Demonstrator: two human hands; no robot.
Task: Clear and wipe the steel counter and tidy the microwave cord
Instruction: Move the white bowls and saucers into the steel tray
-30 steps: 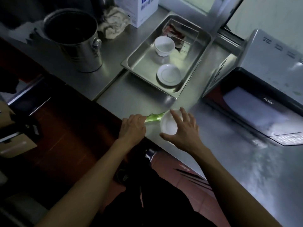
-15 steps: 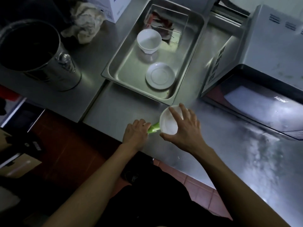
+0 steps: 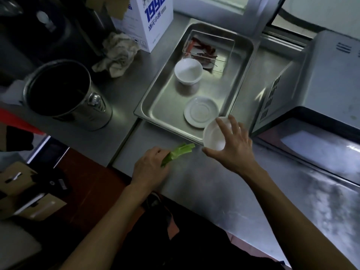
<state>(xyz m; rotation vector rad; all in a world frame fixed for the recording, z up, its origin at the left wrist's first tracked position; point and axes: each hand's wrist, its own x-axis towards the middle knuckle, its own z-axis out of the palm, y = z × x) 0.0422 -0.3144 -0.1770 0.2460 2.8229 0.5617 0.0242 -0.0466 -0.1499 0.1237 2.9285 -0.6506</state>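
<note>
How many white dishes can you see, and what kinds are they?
Bowls: 2, one in the steel tray at, one held by the right hand at
Saucers: 1, in the tray
Total: 3 white dishes

The right hand [image 3: 232,148] is holding a small white bowl [image 3: 213,136], tilted, over the near rim of the steel tray [image 3: 155,106]. The left hand [image 3: 150,169] is gripping a green vegetable stalk [image 3: 178,153] above the bench [image 3: 224,191]. A saucer [image 3: 200,112] and a cup [image 3: 188,73] are sitting in the tray, beside the microwave [image 3: 315,90].
</note>
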